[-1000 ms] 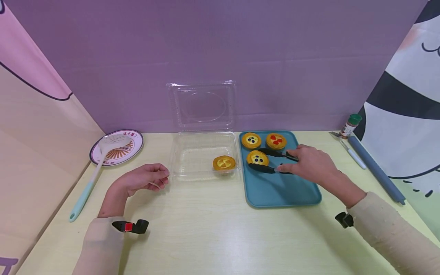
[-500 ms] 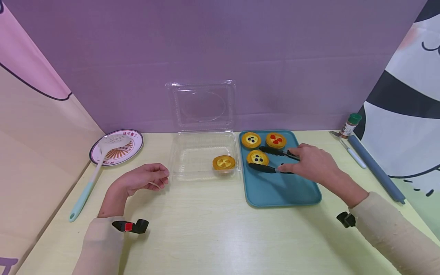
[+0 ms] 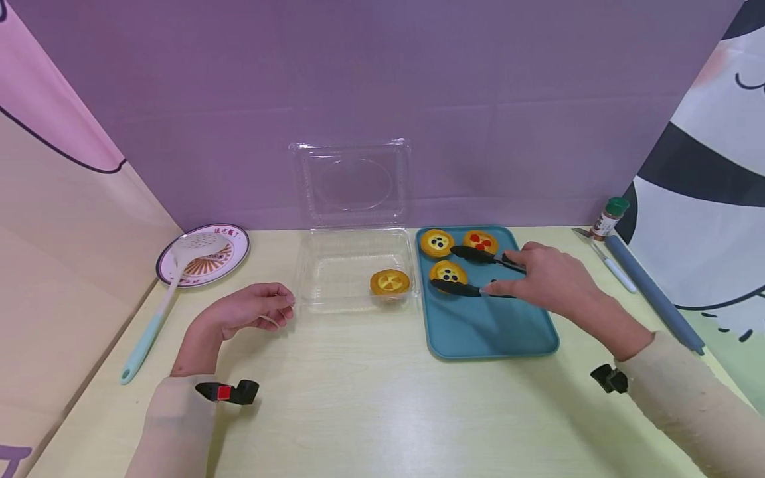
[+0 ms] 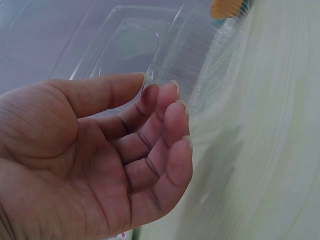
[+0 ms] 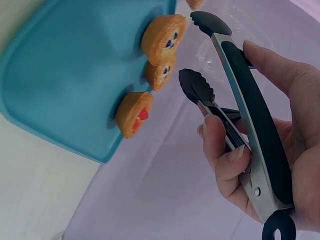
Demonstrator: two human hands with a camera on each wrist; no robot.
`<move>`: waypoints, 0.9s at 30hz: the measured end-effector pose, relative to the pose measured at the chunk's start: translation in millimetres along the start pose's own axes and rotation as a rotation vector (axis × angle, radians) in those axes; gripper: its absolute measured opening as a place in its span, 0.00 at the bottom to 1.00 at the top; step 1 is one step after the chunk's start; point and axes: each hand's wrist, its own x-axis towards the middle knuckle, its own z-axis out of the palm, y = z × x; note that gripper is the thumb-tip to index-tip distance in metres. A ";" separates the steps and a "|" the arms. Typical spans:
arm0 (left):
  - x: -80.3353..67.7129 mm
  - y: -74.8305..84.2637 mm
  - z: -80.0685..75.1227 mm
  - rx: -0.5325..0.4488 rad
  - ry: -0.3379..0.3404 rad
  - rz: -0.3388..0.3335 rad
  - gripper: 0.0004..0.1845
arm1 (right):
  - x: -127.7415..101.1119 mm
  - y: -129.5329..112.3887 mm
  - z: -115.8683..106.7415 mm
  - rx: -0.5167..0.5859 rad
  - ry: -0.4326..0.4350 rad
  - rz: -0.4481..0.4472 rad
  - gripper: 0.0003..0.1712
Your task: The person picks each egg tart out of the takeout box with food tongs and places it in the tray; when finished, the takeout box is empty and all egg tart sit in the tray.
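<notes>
My right hand grips black-tipped kitchen tongs, fingers on one arm and thumb on the other. The tongs' tips stand spread apart, nothing between them, over a blueberry-topped egg tart on the blue tray. The right wrist view shows the tips raised off the tarts. Behind lie another blueberry tart and a tart with red topping. My left hand pinches the near left corner of a clear plastic container between thumb and forefinger, other fingers loosely curled. A yellow-topped tart sits inside the container.
The container's hinged lid stands up at the back. Left of it, a white slotted turner leans across a patterned plate. At the right are a green-capped spice jar, a small white-handled tool and a blue-grey roll.
My right hand has risen slightly and shifted right, and the tongs' tips have spread and lifted away around the front tart. The left hand has stayed at the container's corner.
</notes>
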 end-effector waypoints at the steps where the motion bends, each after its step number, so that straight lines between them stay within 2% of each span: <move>1: 0.0 -0.1 0.0 -0.001 -0.002 0.004 0.16 | -0.2 -0.4 -1.2 0.001 0.007 -0.002 0.51; 12: -0.4 -1.8 0.3 -0.006 0.001 -0.010 0.17 | 3.4 -13.1 -14.7 0.007 0.041 -0.032 0.50; 27: -1.7 2.5 1.8 -0.002 -0.003 0.005 0.16 | 25.5 -41.2 -28.4 -0.065 -0.003 -0.149 0.48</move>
